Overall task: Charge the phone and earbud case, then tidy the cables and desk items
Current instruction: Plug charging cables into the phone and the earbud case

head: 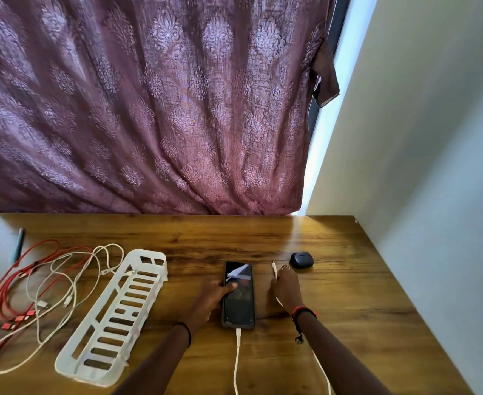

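Wood-grain desk (334, 323): brown top, carrying everything here, set against a grey wall on the right.
Phone (238, 295): lying flat at the middle of the desk, dark screen up, in a dark case.
Phone cable (237, 363): white, plugged into the phone's near end and running off the bottom edge between the two forearms.
Left hand (209, 302): resting against the phone's left side, thumb laid on the screen, the other fingers tucked along or under the edge, so it is steadying the phone rather than lifting it.
Right hand (287, 289): just right of the phone, fingers closed together on a second white cable, ring on one finger, red and black bands at the wrist.
Second cable (321, 372): white, its plug tip (274, 269) poking up past the fingertips, the rest trailing back under the right forearm.
Earbud case (301, 260): dark, rounded, lid closed, sitting on the desk just beyond the right hand, near the plug tip but apart from it.
Tray (112, 317): white slotted plastic, lying diagonally left of the phone.
Loose cables: a red bundle (5, 292) and white ones (72, 283) tangled together at the far left, touching the tray's far end.
Pen (18, 245): dark, at the back left.
Curtain (149, 104): patterned purple, hanging behind the desk.
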